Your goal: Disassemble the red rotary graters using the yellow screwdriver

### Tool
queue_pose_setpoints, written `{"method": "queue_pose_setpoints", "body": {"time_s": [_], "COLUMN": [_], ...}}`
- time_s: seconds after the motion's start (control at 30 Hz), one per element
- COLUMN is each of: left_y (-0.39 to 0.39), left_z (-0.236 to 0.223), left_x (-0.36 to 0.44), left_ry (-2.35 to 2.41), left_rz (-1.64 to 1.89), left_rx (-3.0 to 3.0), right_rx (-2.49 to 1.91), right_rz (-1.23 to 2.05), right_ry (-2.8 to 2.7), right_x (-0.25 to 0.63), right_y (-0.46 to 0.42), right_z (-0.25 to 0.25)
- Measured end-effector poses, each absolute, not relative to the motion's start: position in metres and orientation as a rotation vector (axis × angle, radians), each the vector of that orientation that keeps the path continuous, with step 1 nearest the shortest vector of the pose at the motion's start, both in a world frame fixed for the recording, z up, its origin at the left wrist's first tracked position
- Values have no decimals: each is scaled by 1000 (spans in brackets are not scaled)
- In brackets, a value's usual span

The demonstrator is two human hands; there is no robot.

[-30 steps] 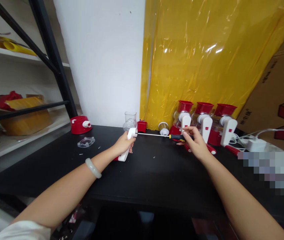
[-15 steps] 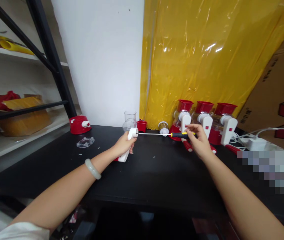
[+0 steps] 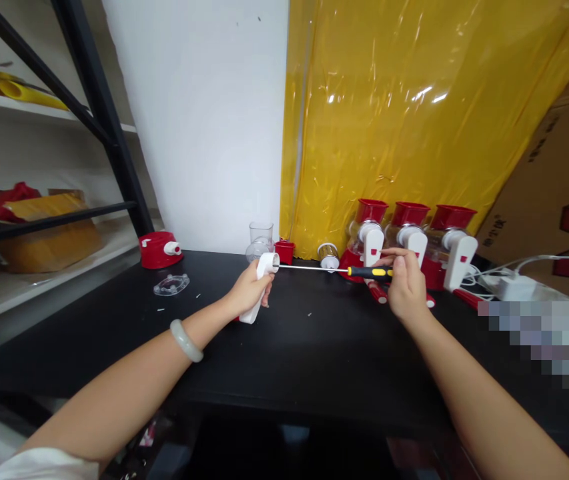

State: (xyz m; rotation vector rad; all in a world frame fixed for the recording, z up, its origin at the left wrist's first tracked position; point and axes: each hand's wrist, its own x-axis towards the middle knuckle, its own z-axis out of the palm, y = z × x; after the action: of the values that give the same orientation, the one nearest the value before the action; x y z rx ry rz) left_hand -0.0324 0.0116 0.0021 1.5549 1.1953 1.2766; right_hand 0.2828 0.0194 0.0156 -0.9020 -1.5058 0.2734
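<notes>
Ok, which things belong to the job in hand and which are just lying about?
Job:
white crank, left hand
screwdriver, right hand
probably red base, clear plate, grater drum

Seemingly lying about:
cardboard box
yellow roll
white block

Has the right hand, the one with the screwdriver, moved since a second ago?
Yes, slightly to the right: the right hand is now farther from the silver drum behind.

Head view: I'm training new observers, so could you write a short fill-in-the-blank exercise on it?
1. The right hand holds the screwdriver by its ____.
2. The left hand grips a crank coloured mostly ____.
3. To the right, ____ red-topped machines stand in a row.
4. The sheet behind them is ____.

Missing words: handle; white; three; yellow.
</notes>
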Motion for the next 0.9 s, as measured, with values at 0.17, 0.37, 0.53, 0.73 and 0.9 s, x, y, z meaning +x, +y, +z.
{"method": "queue_pose_setpoints", "body": {"time_s": [0.17,0.37,0.53,0.73,0.9], "left_y": [13,14,12,13,13], "left_z": [2,5,4,4,4], "left_x": [-34,-36,-35,-34,-36], "left_ry": [1171,1167,1150,1162,1169], "left_rz": [1320,1353,1344,1349,1361], "left_rx": [1542,1519,1530,1528,1504], "right_rx": [-1069,-889,-726,-724,-901], "right_rz": [360,379,589,503,523], "right_ry": [-1593,-1480,-1390,-1453,-1520], "right_x": [284,280,281,283,284], "right_y": [15,23,32,30,23], "right_z": [21,20,15,12,12]}}
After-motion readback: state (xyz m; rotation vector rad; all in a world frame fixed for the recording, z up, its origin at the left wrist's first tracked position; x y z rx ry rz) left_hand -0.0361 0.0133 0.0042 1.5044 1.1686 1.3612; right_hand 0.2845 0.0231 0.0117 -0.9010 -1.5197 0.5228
